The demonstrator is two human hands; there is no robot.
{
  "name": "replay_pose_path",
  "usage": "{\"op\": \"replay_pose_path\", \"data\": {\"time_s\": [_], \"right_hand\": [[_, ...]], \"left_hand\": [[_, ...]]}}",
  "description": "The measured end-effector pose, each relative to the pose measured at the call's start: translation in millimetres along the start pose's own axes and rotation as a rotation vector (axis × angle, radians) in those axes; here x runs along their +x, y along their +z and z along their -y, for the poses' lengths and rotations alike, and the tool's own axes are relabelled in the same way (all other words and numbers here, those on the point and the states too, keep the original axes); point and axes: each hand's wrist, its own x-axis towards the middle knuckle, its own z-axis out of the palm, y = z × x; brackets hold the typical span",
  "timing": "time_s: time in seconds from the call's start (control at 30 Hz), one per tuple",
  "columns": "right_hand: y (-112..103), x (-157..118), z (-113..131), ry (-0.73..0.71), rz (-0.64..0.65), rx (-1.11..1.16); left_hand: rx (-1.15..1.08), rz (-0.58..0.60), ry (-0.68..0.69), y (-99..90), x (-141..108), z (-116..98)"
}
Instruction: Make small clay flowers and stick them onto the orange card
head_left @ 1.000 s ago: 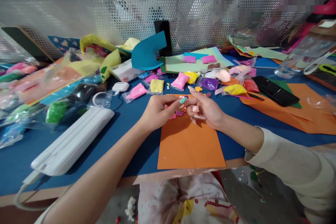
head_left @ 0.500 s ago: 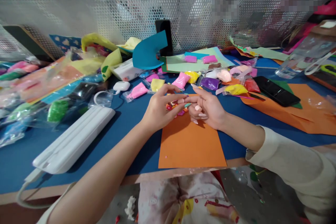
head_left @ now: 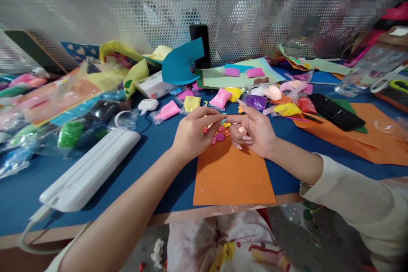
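Note:
My left hand (head_left: 196,132) reaches in over an orange paper sheet (head_left: 234,178), thumb and fingers drawn together at the tip of my right index finger. Whatever it pinches there, if anything, is too small to make out. The curled lower fingers of my right hand (head_left: 258,134) keep a small lump of pale pink clay (head_left: 242,130) against the palm, while its index finger stretches toward the left hand. Beneath the fingertips, small flower-shaped clay pieces (head_left: 220,136) in pink, magenta and orange lie on the sheet, partly hidden by my left hand.
A white power bank (head_left: 91,170) with a cable lies at left. Bagged clay, including a pink packet (head_left: 220,98) and a purple packet (head_left: 256,102), lines the back. A black phone-like object (head_left: 337,111) rests at right near a clear bottle (head_left: 366,66). A perforated screen (head_left: 229,12) stands behind.
My left thumb and fingers have shifted slightly and closed nearer my right index fingertip, uncovering more of the clay flowers. The pale pink lump stays in my right hand.

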Motion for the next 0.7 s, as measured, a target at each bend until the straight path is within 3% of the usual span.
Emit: {"op": "replay_pose_path", "data": {"time_s": [0.23, 0.47, 0.7], "right_hand": [[-1.3, -2.4, 3.9, -0.022, -0.022, 0.163], [0.0, -4.0, 1.5, -0.031, 0.098, 0.075], [-4.5, -3.1, -1.4, -0.062, 0.146, 0.016]], "left_hand": [[0.233, -0.059, 0.156, -3.9, 1.9, 0.0], [0.213, -0.129, 0.205, -3.6, 2.8, 1.9], [0.14, -0.089, 0.235, -4.4, 1.3, 3.6]]}}
